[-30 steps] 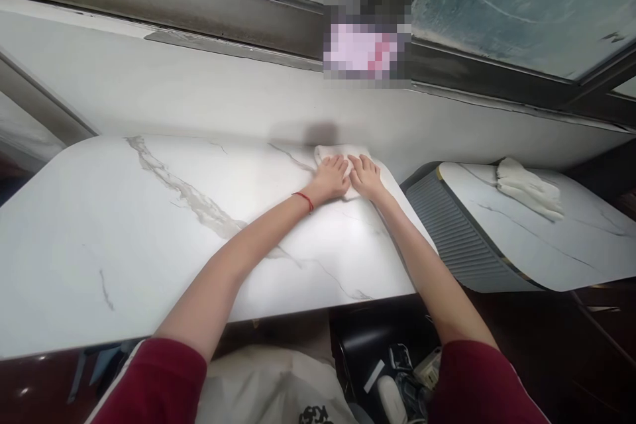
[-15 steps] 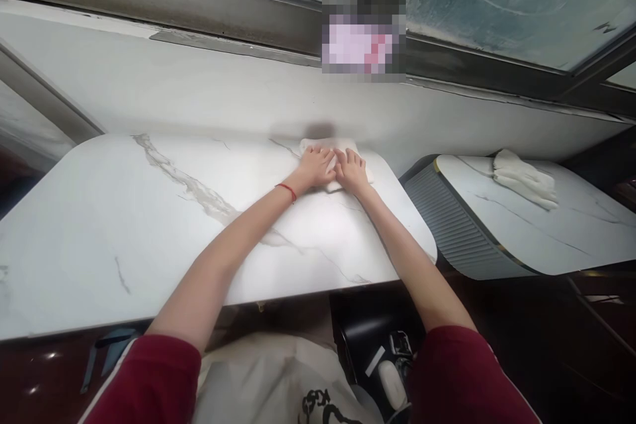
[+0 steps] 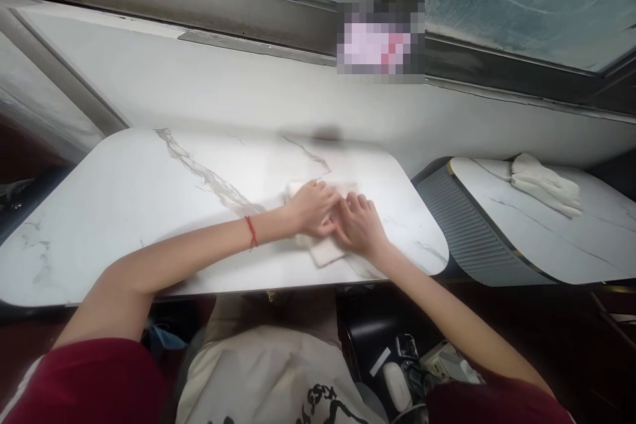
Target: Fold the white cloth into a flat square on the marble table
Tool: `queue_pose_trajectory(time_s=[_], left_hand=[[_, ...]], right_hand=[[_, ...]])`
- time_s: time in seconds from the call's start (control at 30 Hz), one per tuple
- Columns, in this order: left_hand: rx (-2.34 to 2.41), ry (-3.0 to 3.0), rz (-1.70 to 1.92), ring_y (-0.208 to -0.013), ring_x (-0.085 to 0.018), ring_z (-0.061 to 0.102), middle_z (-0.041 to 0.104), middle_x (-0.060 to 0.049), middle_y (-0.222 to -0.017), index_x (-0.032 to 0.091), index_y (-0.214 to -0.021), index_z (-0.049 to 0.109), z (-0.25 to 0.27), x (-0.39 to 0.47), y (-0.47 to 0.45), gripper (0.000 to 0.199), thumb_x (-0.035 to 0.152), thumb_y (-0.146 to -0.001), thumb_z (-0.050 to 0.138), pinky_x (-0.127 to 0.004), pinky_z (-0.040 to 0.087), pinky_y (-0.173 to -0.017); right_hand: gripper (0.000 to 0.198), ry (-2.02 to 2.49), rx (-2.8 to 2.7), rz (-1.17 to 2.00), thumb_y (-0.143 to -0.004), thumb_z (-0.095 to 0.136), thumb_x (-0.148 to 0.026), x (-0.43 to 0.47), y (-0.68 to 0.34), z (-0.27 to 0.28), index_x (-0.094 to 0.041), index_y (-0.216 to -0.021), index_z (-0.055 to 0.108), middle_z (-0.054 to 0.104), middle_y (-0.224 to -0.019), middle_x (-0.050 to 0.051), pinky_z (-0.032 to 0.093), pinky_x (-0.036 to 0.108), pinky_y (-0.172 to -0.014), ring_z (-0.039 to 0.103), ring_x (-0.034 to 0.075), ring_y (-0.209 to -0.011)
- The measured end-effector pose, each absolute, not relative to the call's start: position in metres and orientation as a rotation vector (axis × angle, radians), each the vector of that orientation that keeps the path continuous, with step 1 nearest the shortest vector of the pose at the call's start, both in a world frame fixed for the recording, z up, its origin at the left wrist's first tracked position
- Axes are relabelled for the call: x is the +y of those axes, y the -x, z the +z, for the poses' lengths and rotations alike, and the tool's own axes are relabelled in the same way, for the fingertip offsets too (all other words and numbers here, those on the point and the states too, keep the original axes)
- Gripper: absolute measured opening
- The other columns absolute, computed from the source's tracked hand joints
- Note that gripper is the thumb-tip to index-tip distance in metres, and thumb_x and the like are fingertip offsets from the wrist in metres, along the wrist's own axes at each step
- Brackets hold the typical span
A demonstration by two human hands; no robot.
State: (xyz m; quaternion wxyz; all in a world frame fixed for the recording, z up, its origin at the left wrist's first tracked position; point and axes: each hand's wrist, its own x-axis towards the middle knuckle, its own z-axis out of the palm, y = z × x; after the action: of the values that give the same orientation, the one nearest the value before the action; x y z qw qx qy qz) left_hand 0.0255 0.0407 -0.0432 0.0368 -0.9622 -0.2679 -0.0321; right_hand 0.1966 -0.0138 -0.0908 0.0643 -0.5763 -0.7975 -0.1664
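A folded white cloth (image 3: pixel 328 253) lies flat on the white marble-patterned tabletop (image 3: pixel 124 212), right of its middle. My left hand (image 3: pixel 314 207), with a red string bracelet at the wrist, presses down on the cloth with bent fingers. Close against it, my right hand (image 3: pixel 362 222) bears on the cloth's right part, its fingers curled. The thumbs almost meet between the hands. Most of the cloth is covered by the hands; its lower corner and far edge show. Slight blur softens the cloth's outline.
To the right stands a second marble-patterned table (image 3: pixel 527 238) with a ribbed grey side and a crumpled white cloth (image 3: pixel 545 185) on it. A white wall (image 3: pixel 238 93) and window frame run behind. Below the near edge, a black tray (image 3: pixel 370 324) holds small items.
Both hands have drawn the cloth from the table's far edge towards me. My elbows have spread outward, and the camera view has shifted slightly left.
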Motion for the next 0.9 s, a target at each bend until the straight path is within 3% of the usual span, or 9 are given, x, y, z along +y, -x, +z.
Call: queue_pose_trajectory(time_s=[0.17, 0.3, 0.43, 0.6, 0.73, 0.9], left_hand=[[-0.855, 2.922, 0.116, -0.093, -0.026, 0.062, 0.071, -0.015, -0.108, 0.006, -0.117, 0.065, -0.027, -0.003, -0.015, 0.037, 0.032, -0.092, 0.057, -0.036, 0.041, -0.082], [-0.92, 2.886, 0.133, -0.1, -0.026, 0.063, 0.072, -0.016, -0.112, 0.008, -0.123, 0.065, -0.023, 0.002, -0.011, 0.033, 0.023, -0.093, 0.06, -0.035, 0.04, -0.081], [-1.112, 2.85, 0.193, -0.111, -0.03, 0.061, 0.066, -0.021, -0.128, 0.005, -0.136, 0.058, -0.024, 0.021, -0.01, 0.04, 0.018, -0.099, 0.051, -0.037, 0.042, -0.084], [-1.318, 2.78, 0.251, -0.125, -0.033, 0.056, 0.058, -0.025, -0.14, 0.001, -0.146, 0.047, -0.025, 0.044, -0.007, 0.049, 0.016, -0.1, 0.046, -0.04, 0.042, -0.093], [-1.381, 2.768, 0.268, -0.128, -0.031, 0.055, 0.06, -0.023, -0.14, 0.002, -0.15, 0.041, -0.025, 0.066, 0.001, 0.051, 0.015, -0.1, 0.043, -0.039, 0.041, -0.1], [-1.431, 2.767, 0.23, -0.137, -0.029, 0.051, 0.055, -0.021, -0.148, 0.006, -0.151, 0.038, -0.025, 0.099, 0.015, 0.053, 0.02, -0.1, 0.045, -0.037, 0.041, -0.106]], right_hand=[[0.052, 1.724, -2.368, -0.542, -0.1, 0.034, -0.034, -0.059, -0.176, -0.098, -0.007, -0.14, 0.053, 0.057, -0.106, 0.018, 0.04, 0.039, -0.075, 0.045, 0.028, -0.089], [0.057, 1.686, -2.275, -0.424, -0.099, 0.035, -0.037, -0.047, -0.171, -0.102, -0.011, -0.149, 0.045, 0.048, -0.135, 0.025, 0.043, 0.048, -0.087, 0.045, 0.037, -0.114], [0.058, 1.712, -2.28, -0.261, -0.101, 0.033, -0.039, -0.014, -0.168, -0.102, -0.015, -0.153, 0.043, 0.037, -0.153, 0.026, 0.04, 0.053, -0.099, 0.039, 0.04, -0.133], [0.061, 1.761, -2.295, -0.152, -0.103, 0.028, -0.04, 0.026, -0.154, -0.099, -0.015, -0.157, 0.037, 0.031, -0.161, 0.028, 0.035, 0.06, -0.104, 0.032, 0.043, -0.142], [0.064, 1.704, -2.347, -0.123, -0.102, 0.03, -0.039, 0.061, -0.147, -0.103, -0.01, -0.159, 0.033, 0.024, -0.164, 0.031, 0.026, 0.064, -0.11, 0.018, 0.045, -0.152], [0.069, 1.603, -2.402, -0.015, -0.102, 0.033, -0.05, 0.106, -0.156, -0.107, -0.015, -0.161, 0.031, 0.023, -0.166, 0.026, 0.025, 0.06, -0.116, 0.015, 0.041, -0.155]])
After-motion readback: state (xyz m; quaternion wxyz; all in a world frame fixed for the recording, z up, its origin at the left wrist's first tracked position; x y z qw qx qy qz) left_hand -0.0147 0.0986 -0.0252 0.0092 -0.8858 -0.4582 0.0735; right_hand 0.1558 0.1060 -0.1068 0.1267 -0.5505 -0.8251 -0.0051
